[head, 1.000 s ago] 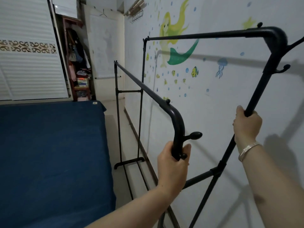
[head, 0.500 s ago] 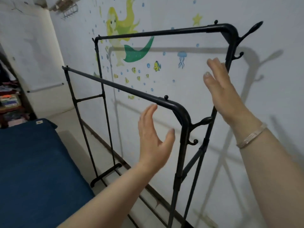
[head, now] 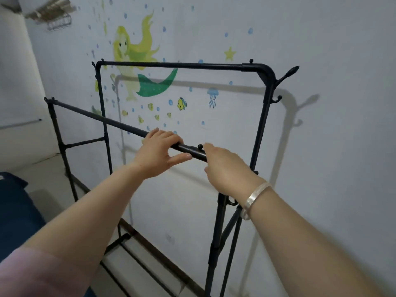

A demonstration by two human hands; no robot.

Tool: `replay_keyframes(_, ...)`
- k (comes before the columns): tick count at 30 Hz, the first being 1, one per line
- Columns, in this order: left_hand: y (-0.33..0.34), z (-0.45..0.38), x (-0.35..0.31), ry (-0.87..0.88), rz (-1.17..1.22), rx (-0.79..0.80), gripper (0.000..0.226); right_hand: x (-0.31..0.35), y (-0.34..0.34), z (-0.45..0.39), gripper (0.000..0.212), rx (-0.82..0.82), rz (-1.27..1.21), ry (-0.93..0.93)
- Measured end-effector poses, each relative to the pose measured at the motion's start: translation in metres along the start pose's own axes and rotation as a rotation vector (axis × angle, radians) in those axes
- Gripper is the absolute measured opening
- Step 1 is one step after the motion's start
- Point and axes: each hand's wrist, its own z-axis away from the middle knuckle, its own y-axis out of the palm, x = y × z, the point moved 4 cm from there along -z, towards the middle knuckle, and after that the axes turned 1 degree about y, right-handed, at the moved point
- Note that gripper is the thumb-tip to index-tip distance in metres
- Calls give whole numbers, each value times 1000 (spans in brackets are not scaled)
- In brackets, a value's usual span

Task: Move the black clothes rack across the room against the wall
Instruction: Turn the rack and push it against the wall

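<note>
STEP: looks like last nudge; black clothes rack (head: 182, 65) stands just beside wall (head: 321, 146) | HANDS: left hand (head: 158, 153) hooks fingers over near rail (head: 96, 118), thumb straight beneath; right hand (head: 225, 168) wraps its corner bend | HOW: push both ends evenly, feet flat | ROOM: pale floor (head: 150, 264), blue bed (head: 15, 211) near left, mermaid sticker (head: 137, 61) on wall

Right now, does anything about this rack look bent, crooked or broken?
Nothing stands out. The black clothes rack stands upright beside the wall, rails straight, and the left hand and right hand both hold its lower rail.
</note>
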Motion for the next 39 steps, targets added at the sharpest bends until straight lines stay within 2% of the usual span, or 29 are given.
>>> replay_keyframes(2, 7, -5, -6, -6, 15, -67, 57, -13, 0, -2, 29, -58, 17, 17)
replay_keyframes(9, 40, -33, -64, -15, 133, -301, 45, -80, -31, 8, 16, -150, 12, 29)
replay_keyframes(14, 59, -39, -97, 24, 129, -377, 53, -113, -38, 29, 22, -162, -33, 51)
replay_keyframes(19, 59, -34, -95, 36, 107, -356, 52, -109, -34, 35, 30, -142, -23, 47)
replay_keyframes(23, 53, -26, -82, 101, 76, -325, 51, -95, -25, 31, 64, -87, -61, 103)
replay_keyframes(25, 52, -22, -78, 150, 83, -275, 56, -83, -23, 26, 80, -137, 11, 94)
replay_keyframes(27, 51, -20, -70, 214, 106, -213, 61, -62, -22, 18, 87, -204, 141, 57)
replay_keyframes(31, 37, -15, -28, 262, 157, -157, 63, -8, -13, -12, 91, -280, 277, 50)
replay_keyframes(34, 18, -10, 22, 253, 160, -173, 61, 39, 3, -44, 86, -273, 306, 106)
replay_keyframes(39, -9, -4, 117, 154, 103, -174, 62, 116, 33, -105, 74, -251, 276, 105)
